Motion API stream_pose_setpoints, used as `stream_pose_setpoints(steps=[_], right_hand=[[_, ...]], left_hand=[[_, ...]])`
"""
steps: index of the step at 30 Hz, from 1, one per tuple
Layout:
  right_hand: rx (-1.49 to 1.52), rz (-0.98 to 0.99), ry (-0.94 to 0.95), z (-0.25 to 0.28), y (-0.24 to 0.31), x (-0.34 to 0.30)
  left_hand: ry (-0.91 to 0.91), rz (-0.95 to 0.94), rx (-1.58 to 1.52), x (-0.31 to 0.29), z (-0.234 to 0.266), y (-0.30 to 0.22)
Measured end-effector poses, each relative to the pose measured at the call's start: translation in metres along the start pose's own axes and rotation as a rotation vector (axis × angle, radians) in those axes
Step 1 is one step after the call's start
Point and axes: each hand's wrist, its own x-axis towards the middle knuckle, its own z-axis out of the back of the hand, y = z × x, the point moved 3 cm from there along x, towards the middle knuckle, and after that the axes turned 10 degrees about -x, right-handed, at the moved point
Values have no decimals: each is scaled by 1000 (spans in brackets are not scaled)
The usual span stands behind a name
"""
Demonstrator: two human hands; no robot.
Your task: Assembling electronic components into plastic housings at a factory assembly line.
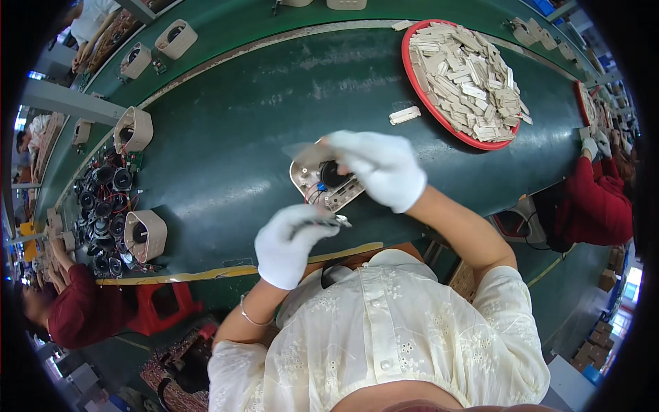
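A cream speaker housing lies on the green bench in front of me, its inside facing up. In it I see a round black speaker, a blue connector and thin red and dark wires. My right hand, in a white glove, reaches over the housing's upper right side; its fingers are smeared by motion, and a faint blurred streak shows past them. My left hand, also gloved, is closed just below the housing. At its fingertips is a small pale and dark piece, too small to name.
A red round tray heaped with cream strips stands at the far right, with one loose strip beside it. At left lie a pile of black speakers and cream housings. Co-workers sit at both ends; a green belt runs behind.
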Motion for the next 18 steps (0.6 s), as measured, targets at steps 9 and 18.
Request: stream_pose_setpoints(steps=[9, 18], right_hand=[[-329, 377, 612, 54, 40, 3], [-287, 130, 677, 46, 47, 30]], left_hand=[[-298, 241, -849, -1, 15, 26], [-113, -166, 414, 16, 0, -10]])
